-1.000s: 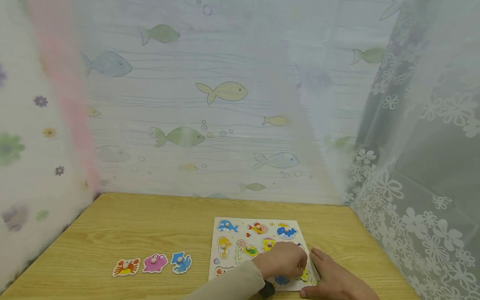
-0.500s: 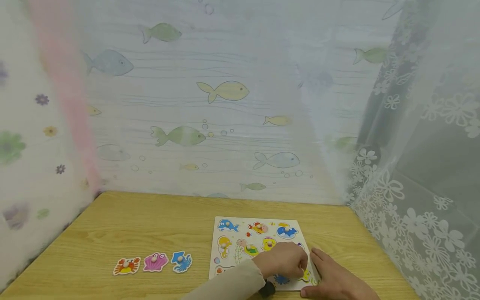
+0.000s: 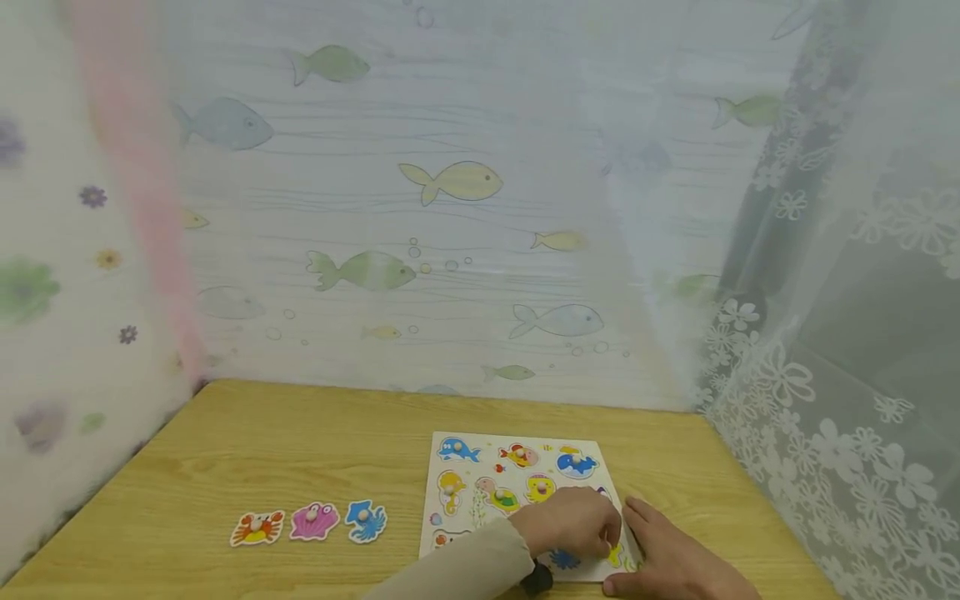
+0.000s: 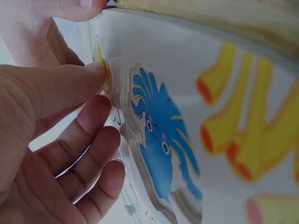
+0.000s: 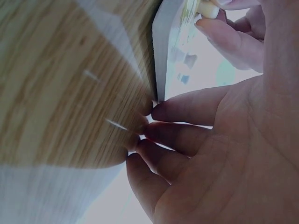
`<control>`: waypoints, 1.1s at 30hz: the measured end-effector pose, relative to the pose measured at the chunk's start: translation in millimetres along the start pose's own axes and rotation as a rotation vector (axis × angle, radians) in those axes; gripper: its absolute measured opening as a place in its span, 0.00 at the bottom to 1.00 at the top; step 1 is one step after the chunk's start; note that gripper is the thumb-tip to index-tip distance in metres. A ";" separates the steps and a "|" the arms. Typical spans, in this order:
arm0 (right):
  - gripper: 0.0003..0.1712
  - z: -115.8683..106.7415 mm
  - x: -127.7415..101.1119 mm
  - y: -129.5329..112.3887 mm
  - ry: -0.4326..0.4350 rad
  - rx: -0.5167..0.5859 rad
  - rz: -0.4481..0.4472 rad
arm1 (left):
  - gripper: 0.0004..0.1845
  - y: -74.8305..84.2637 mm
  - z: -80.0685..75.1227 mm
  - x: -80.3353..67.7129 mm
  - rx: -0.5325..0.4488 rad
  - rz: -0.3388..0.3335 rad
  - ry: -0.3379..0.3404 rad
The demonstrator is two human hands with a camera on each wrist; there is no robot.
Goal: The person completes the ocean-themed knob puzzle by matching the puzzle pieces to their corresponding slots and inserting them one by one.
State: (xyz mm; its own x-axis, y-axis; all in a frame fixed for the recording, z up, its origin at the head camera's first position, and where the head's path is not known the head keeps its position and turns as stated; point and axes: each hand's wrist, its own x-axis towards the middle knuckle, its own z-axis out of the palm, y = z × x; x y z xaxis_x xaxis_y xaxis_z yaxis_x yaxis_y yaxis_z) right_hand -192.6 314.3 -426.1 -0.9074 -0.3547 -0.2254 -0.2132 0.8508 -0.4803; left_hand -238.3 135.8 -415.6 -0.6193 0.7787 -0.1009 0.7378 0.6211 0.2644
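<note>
Left hand (image 3: pixel 573 523) pinches a yellow puzzle piece (image 3: pixel 613 553) at the puzzle board's (image 3: pixel 480 447) 5 o'clock corner; right hand (image 3: pixel 667 554), fingers straight, steadies the edge; a tilted piece could jam in its recess.

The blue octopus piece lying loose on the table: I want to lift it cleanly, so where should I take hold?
Pinch the small round wooden knob at the middle of the blue octopus piece, coming straight down from above; it lies flat, so its edges offer little grip.
</note>
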 end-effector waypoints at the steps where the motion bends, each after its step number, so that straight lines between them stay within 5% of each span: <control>1: 0.61 0.1 0.3 0.1 -0.001 0.002 -0.001 | 0.03 0.1 0.1 -0.1 0.002 -0.004 0.001; 14: 0.58 3.9 1.8 8.8 -0.012 -0.038 -0.051 | 0.07 -7.7 -7.1 -17.3 0.064 0.014 0.038; 25: 0.61 2.3 2.0 -1.9 0.008 -0.072 0.028 | 0.09 -46.4 -19.6 -85.8 0.128 0.062 0.172; 33: 0.60 1.8 4.0 -1.4 -0.004 -0.101 0.046 | 0.09 -82.3 -14.3 -132.7 0.078 0.015 0.262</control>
State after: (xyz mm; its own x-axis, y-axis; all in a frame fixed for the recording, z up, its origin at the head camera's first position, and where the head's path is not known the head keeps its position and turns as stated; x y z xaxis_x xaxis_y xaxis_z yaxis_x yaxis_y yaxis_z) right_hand -195.3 311.0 -427.9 -0.9157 -0.3158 -0.2486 -0.2071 0.9009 -0.3815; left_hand -220.8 -19.9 -410.2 -0.6489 0.7446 0.1565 0.7597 0.6224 0.1884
